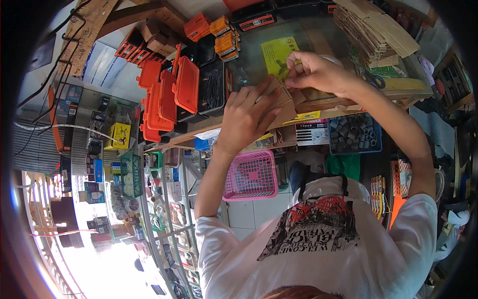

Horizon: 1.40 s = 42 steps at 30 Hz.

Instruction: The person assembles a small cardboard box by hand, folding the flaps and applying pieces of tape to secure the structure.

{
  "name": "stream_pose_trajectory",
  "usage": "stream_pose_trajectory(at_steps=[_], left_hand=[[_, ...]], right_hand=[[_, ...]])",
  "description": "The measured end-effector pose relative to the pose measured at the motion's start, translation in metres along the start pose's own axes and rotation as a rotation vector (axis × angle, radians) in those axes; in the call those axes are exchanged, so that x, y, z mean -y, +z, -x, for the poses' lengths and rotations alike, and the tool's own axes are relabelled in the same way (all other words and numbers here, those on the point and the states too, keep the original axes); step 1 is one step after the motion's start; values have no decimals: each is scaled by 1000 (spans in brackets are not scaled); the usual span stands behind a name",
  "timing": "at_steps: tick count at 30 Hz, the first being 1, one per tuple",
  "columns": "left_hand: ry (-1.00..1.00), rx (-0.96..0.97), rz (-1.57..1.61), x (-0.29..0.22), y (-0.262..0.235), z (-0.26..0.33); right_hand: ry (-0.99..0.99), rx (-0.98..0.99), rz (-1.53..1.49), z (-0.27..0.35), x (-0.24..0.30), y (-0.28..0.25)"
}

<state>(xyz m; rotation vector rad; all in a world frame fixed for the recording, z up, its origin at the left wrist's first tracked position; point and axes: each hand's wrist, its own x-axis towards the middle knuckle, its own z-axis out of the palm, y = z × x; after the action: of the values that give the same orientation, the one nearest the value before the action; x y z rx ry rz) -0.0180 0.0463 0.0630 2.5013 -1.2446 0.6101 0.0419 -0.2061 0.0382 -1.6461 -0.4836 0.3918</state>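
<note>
Seen from the head camera, a person's left hand [247, 115] lies flat, fingers spread, pressing a small brown cardboard box [280, 102] onto the glass-topped bench [318, 37]. The right hand [312, 71] pinches closed on the box's upper flap. Just to the left stand open orange-and-black tool cases [191, 87]; a stack of flat cardboard [373, 30] lies to the right.

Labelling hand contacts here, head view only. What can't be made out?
- Head view: the left hand lies flat on a small brown cardboard box and hides most of it.
- Head view: the right hand pinches at the box's flap; its own fingers hide what, if anything, they grip.
- Head view: the black parts in the blue tray are too small to identify.
</note>
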Motion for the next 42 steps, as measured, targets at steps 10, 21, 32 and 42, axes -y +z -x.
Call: stream_pose_trajectory(at_steps=[10, 21, 32, 42], left_hand=[[1, 6, 1, 1, 0, 1], [8, -2, -4, 1, 1, 0], [21, -24, -26, 5, 7, 2], [14, -7, -37, 5, 6, 4]], right_hand=[[58, -66, -169, 9, 9, 10], [164, -72, -199, 7, 6, 12], [185, -80, -32, 2, 20, 25], [199, -108, 40, 2, 12, 29]])
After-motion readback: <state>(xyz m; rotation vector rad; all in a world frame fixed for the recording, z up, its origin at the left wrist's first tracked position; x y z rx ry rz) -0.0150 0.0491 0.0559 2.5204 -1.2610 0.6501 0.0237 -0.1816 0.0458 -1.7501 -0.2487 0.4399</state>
